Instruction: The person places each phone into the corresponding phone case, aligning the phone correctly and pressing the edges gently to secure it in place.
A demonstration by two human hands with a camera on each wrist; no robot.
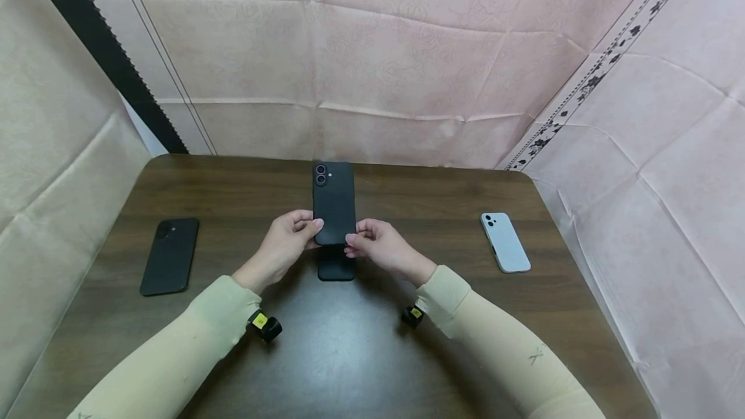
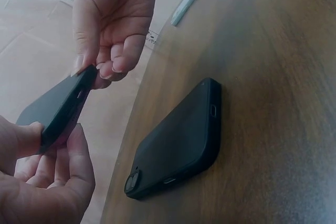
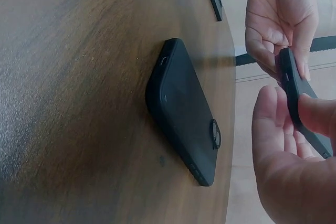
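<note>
A black smartphone (image 1: 334, 202) is held above the table, its back with two camera lenses towards the head camera. My left hand (image 1: 284, 241) pinches its lower left edge, thumb on the back and fingers beneath. At the lower right corner, my right hand (image 1: 388, 247) pinches it the same way. In the left wrist view the raised phone (image 2: 59, 102) stands clear of the tabletop. Under it, a second black phone (image 1: 335, 268) lies back up on the table, mostly hidden in the head view; the right wrist view shows this lying phone (image 3: 181, 111) fully.
A third black phone (image 1: 170, 257) lies at the left of the brown wooden table (image 1: 326, 361), and a light blue phone (image 1: 505, 242) at the right. Pale cloth (image 1: 378, 70) hangs behind the table's far edge and at both sides.
</note>
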